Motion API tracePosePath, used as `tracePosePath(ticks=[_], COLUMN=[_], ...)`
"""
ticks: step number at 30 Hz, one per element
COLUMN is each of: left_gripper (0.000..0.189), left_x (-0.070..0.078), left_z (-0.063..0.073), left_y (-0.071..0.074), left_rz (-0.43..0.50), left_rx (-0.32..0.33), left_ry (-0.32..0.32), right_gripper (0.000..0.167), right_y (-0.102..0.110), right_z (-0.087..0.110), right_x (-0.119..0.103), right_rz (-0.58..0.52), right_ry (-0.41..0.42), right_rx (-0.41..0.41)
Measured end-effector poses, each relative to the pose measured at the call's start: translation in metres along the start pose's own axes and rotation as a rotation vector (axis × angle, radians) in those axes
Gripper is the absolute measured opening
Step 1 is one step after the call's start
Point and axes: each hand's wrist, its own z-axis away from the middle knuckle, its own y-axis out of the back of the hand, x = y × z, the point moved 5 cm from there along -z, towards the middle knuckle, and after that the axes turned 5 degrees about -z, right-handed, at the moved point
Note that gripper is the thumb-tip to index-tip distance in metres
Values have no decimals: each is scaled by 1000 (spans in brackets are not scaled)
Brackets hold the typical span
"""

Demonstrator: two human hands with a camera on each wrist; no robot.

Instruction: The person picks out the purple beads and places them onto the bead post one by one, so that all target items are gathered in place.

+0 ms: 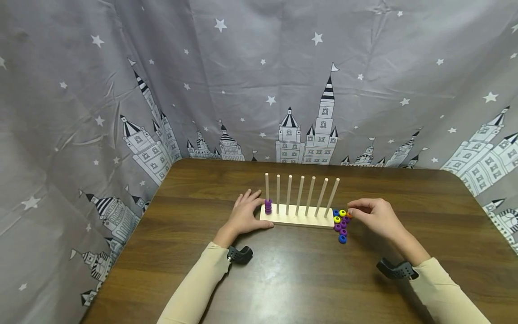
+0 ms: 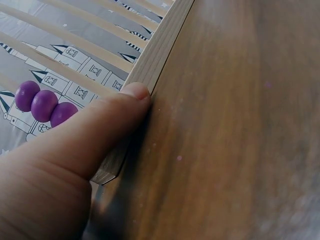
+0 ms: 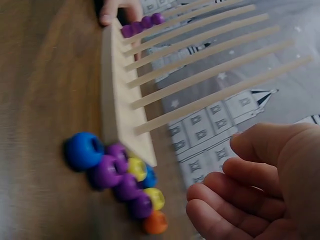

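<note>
Head: table's point(image 1: 299, 279) far edge lies beyond all fingers; broad tabletop between wrists. Left hand point(image 1: 243, 214) spread wide, thumb and index gripping wooden base point(image 1: 297, 218) at its end. Right hand point(image 1: 377, 217) just beside orange bead point(image 1: 350, 215).

Left wrist: thumb along base's front edge, purple beads point(image 2: 44, 105) behind it.

Right wrist: thumb and loosely curled fingers apart, holding nothing.

Worn items: left sleeve point(image 1: 194, 288) and right sleeve point(image 1: 445, 288), both long, cream-beige, plain, fairly close-fitting, lightly creased, ending near the wrist. Left wrist unit point(image 1: 241, 255): matte black, rounded casing, small holes in its band, pale glint at the cuff side. Right wrist unit point(image 1: 396, 270): matching black, curved, band likewise perforated.
</note>
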Motion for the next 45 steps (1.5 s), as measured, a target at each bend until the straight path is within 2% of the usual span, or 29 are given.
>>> tracePosePath(ticks=[11,22,35,45], left_gripper=[80,79,79,80], left_x=[-1,-2,-1,0], left_z=[-1,-1,-1,-1], left_y=[-1,-1,-2,0], left_rz=[-1,0,-5,-6], left_rx=[2,1,3,0], left_ry=[6,9,8,10], right_gripper=[19,18,14,15], right_y=[-19,-24,-27,-30], right_z=[10,13,12,6], right_x=[21,29,35,33], right_rz=[-21,-22,6,85], right_ry=[-45,-70,-42,3], right_rx=[11,60,138,108])
